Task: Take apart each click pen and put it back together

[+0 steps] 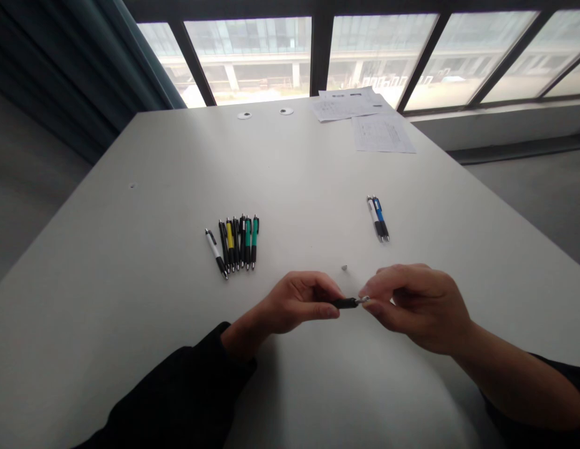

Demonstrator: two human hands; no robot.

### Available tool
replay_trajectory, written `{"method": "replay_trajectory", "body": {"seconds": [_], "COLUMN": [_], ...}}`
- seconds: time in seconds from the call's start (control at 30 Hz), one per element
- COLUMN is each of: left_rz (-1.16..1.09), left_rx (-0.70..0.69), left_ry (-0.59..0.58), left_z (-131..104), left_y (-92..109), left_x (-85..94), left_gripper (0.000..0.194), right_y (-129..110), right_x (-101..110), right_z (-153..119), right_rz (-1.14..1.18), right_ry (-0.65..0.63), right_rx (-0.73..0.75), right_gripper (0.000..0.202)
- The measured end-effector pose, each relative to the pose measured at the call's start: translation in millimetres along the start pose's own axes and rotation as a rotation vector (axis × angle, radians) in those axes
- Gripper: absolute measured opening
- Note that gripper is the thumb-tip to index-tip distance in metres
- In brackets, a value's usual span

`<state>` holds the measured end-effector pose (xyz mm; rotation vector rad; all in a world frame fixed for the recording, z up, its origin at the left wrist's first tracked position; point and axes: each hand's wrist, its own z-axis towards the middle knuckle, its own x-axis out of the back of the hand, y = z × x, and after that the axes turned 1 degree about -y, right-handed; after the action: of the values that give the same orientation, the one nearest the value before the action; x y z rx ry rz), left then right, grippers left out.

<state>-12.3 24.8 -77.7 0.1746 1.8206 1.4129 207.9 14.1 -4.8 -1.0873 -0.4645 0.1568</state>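
Note:
My left hand [302,302] is closed around a pen, whose black grip end [345,303] sticks out past the thumb and index finger; the rest of it is hidden in the hand. From that end juts a thin silvery piece [363,300], which looks like a spring around the refill. My right hand [418,305] pinches this piece between thumb and index finger. Just beyond the hands, a small metal pen tip [344,267] lies on the white table [299,187].
Several pens lie side by side left of centre, among them a white pen [216,252], a yellow pen [231,240] and a green pen [255,242]. A white pen [375,218] and a blue pen [380,215] lie at right. Printed papers [383,134] rest near the window.

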Motion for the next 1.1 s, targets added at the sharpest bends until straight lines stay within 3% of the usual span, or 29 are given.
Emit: {"method": "replay_trajectory", "body": {"seconds": [0.67, 1.1], "left_rz": [-0.044, -0.118], "left_rx": [0.015, -0.005], "left_ry": [-0.031, -0.098], "left_z": [-1.5, -2.1], "left_y": [0.5, -1.2], "left_x": [-1.5, -3.4], "left_gripper": [0.024, 0.015], "right_y": [3.3, 5.6], "right_x": [-0.9, -2.2], "right_z": [-1.7, -1.4], "right_rz": [-0.004, 0.007], "right_ry": [0.023, -0.02], "right_rx": [0.028, 0.051], "right_gripper": [0.011, 0.012]}}
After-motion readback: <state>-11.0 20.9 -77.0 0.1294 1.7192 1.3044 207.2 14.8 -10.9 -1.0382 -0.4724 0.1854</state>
